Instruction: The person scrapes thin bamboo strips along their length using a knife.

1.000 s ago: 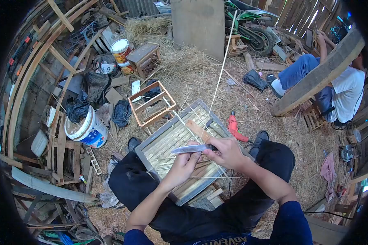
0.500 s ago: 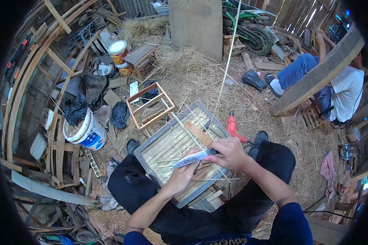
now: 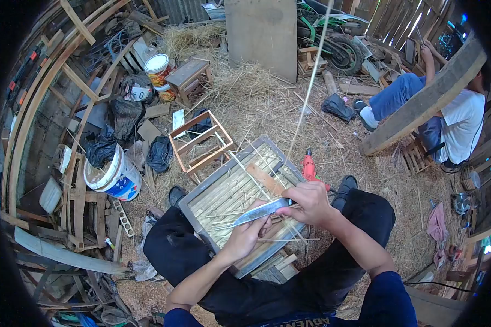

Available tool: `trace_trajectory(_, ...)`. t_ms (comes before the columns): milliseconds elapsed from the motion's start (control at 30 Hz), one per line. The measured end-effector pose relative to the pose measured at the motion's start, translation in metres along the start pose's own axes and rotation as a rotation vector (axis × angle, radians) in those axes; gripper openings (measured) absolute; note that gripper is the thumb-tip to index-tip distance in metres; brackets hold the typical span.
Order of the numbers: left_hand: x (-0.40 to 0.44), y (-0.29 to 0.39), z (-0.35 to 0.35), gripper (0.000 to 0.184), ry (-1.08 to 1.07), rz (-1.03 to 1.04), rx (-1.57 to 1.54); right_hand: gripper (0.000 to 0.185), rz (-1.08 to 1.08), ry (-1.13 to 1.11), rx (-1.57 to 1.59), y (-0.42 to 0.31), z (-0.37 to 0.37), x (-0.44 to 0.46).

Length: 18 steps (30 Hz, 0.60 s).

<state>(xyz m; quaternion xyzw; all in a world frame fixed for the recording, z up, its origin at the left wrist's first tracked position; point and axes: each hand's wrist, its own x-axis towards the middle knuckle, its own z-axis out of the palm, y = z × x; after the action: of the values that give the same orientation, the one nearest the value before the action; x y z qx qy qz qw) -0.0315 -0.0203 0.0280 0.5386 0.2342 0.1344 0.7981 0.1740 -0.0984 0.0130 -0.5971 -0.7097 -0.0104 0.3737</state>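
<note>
My right hand [image 3: 310,203] is wrapped around the dark handle of a knife [image 3: 259,212], whose blade points left across my left hand. Closed fingers of my left hand [image 3: 246,231] lie under and beside the blade, thumb near its upper edge. A long, thin bamboo strip [image 3: 310,90] rises from the hands toward the top of the view; its lower end is hidden around the fingers and blade. Below is a grey-framed slatted panel [image 3: 192,213] with several thin strips and a flat brown wood piece [image 3: 265,179] on it.
Right of the panel lies a red power drill [image 3: 309,167]. A small wooden frame [image 3: 183,147] stands beyond it. Left are a white bucket [image 3: 126,182] and a wooden stool [image 3: 188,72]. A person in a white shirt [image 3: 463,125] sits behind a slanted post [image 3: 420,106].
The upper part of the bamboo strip has swung right. The knife and both hands have shifted slightly; my grip looks the same.
</note>
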Motion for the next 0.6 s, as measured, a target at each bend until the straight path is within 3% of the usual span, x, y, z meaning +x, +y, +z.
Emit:
trace_trajectory(200,-0.005,0.001,-0.003,0.023,-0.047,-0.033,0.000,0.030,0.107,0.066,-0.041,0.013,-0.008,-0.003)
trace_trajectory(300,-0.018,-0.002,0.009,0.024,-0.073,-0.029,0.029,0.027,0.453,0.130,-0.079,0.033,-0.029,-0.002)
trace_trajectory(400,-0.019,-0.011,0.006,0.026,-0.098,-0.104,-0.094,0.026,0.461,0.162,-0.119,0.043,-0.044,-0.007)
trace_trajectory(500,-0.016,-0.009,-0.004,0.029,-0.071,-0.014,-0.012,0.028,0.428,0.142,-0.100,0.034,-0.039,-0.017)
trace_trajectory(600,-0.014,-0.001,-0.001,0.034,-0.062,-0.056,0.024,0.030,0.287,0.083,-0.027,0.030,-0.023,-0.021)
